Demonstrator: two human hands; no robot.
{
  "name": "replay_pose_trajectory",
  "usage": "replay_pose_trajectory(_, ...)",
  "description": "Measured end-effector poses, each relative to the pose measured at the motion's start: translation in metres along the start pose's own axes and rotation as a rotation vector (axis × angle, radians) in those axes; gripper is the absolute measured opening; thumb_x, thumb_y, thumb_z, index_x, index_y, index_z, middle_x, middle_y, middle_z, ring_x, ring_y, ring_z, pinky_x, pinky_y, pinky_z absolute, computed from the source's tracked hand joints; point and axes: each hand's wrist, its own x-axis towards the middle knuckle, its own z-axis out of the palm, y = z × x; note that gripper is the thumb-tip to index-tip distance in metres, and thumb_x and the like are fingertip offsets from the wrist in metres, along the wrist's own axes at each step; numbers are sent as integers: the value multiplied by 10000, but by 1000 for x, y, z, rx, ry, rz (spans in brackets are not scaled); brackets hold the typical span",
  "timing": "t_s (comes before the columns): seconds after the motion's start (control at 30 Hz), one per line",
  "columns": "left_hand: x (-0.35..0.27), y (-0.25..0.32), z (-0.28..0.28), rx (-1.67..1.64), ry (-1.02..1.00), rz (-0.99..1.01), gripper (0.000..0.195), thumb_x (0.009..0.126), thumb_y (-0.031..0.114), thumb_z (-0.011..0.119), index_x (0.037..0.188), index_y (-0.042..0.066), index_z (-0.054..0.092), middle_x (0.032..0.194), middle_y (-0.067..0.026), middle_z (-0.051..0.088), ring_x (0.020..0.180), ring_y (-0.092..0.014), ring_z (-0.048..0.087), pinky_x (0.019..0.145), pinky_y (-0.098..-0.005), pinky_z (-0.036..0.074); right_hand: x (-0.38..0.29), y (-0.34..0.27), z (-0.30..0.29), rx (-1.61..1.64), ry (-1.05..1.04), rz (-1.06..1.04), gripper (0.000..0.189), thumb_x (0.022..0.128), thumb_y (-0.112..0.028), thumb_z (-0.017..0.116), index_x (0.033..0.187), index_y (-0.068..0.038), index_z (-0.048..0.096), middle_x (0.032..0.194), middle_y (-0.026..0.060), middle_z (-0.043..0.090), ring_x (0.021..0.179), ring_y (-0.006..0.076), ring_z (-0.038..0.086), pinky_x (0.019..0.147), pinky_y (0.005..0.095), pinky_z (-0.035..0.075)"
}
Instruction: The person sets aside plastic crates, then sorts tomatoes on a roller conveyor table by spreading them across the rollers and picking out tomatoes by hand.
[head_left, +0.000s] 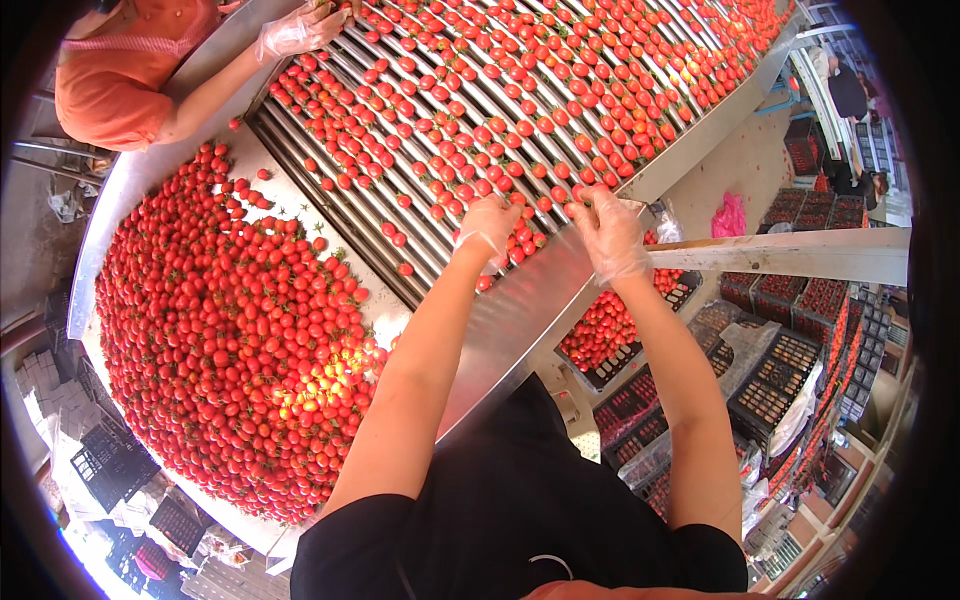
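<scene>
Red cherry tomatoes (465, 140), many with green calyxes, lie in the grooves of a metal roller conveyor (334, 206). My left hand (489, 226), in a clear plastic glove, reaches over the rollers near the front side, its fingers down among tomatoes and partly hidden. My right hand (611, 234), gloved alike, is at the metal side rail (536, 304), thumb and fingers bent close together. A tomato shows at the right fingertips; whether it is gripped is unclear. To the left, a large heap of tomatoes (232, 337) fills a rounded metal tray (251, 161) at the conveyor's end.
Across the conveyor, a co-worker's gloved hand (304, 30) touches the far edge. Below my right arm stands a crate of tomatoes (604, 330). A pale beam (787, 251) juts in from the right. Stacked black crates (776, 367) and a pink plastic bag (729, 215) are beyond.
</scene>
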Motion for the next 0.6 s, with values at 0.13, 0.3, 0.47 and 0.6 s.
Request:
replay_pose_trajectory(0.13, -26, 11, 30, -1018, -120, -72, 318, 902, 322, 683, 1058, 45, 693, 883, -42, 691, 782, -216, 649, 741, -354, 531, 1, -12, -3, 36, -127, -103, 414, 889, -354, 718, 1214, -111, 633, 1010, 159, 700, 871, 379, 674, 774, 461, 530)
replay_pose_trajectory(0.3, -35, 25, 71, -1366, -416, 103, 200, 953, 232, 602, 1051, 74, 675, 916, -25, 658, 803, -136, 594, 738, -284, 489, 5, -10, -8, 27, -203, -255, 486, 880, -345, 715, 1303, -124, 624, 1030, 146, 705, 882, 349, 679, 769, 435, 544)
replay_pose_trajectory(0.47, -50, 8, 43, -943, -181, 299, 228, 980, 299, 574, 1049, 115, 691, 685, 39, 511, 590, -72, 438, 535, -262, 357, 1, 2, -5, -23, -146, -300, 296, 853, -224, 732, 1125, -120, 680, 865, 130, 701, 756, 328, 677, 713, 427, 540)
replay_pose_trajectory(0.6, -5, 13, 48, -508, 258, 329, 306, 1000, 291, 554, 1195, 71, 639, 830, -128, 632, 765, -241, 651, 669, -369, 521, -1, -1, -4, 155, -74, -209, 250, 814, -154, 741, 1029, -67, 646, 823, 127, 670, 726, 314, 658, 699, 430, 524)
